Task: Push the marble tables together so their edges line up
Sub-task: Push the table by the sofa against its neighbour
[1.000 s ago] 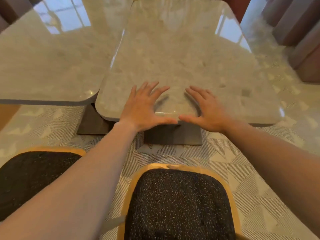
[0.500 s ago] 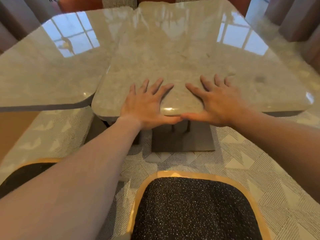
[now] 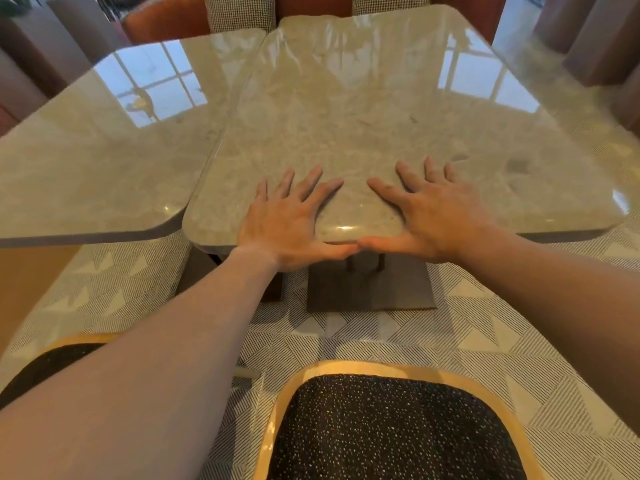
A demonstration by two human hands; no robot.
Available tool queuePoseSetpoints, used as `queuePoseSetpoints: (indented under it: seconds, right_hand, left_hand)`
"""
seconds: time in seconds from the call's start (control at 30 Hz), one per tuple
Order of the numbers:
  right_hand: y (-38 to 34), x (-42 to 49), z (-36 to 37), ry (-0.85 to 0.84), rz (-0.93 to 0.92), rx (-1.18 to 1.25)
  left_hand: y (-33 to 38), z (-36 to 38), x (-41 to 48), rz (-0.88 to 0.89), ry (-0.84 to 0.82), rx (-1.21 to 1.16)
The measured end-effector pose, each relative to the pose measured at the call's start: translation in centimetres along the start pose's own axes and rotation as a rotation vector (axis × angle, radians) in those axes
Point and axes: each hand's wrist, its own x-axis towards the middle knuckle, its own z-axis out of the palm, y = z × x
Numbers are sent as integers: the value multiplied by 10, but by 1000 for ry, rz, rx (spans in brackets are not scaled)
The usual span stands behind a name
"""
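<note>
Head view: flat-handed push on the right table, now slid in against the left one.
Fingers (image 3: 311, 183) straight and spread on the marble, thumbs hooked over the near edge and meeting tip to tip; left hand (image 3: 280, 223) and right hand (image 3: 440, 220) side by side at the middle of that edge, gripping nothing. Since a second ago, shoved away and swung round: right table (image 3: 346, 116) brought up against the left table (image 3: 86, 150) along the long seam, wedge at the near corners shrunk to a notch. Near edges close to level, probably a touch more to go; far edge seemingly standing past the left one's. Little room ahead: upholstered chairs (image 3: 239, 12) just beyond the far edge; padded seat (image 3: 391, 427) behind on the rug (image 3: 467, 334).
</note>
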Motion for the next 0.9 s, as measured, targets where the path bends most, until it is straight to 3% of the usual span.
queuePoseSetpoints:
  seconds: [0.6,0.67,0.77,0.83,0.9]
  right_hand:
    - [12,25,10,41,-9,47]
    - [11,16,-5,1,10,162]
    - [30,-21,-45,-2,49,643]
    - [57,-69,-77,144,122,970]
    - [93,-124,-118,392,215,1144]
  left_hand:
    - [-9,5,23,-26,16,4]
    - [-7,-1,19,-80,-4,-161]
    - [13,-29,2,-216,81,-731]
    - [42,-67,-11,-235,172,-1076]
    - [87,-122,-12,-203,352,-1295]
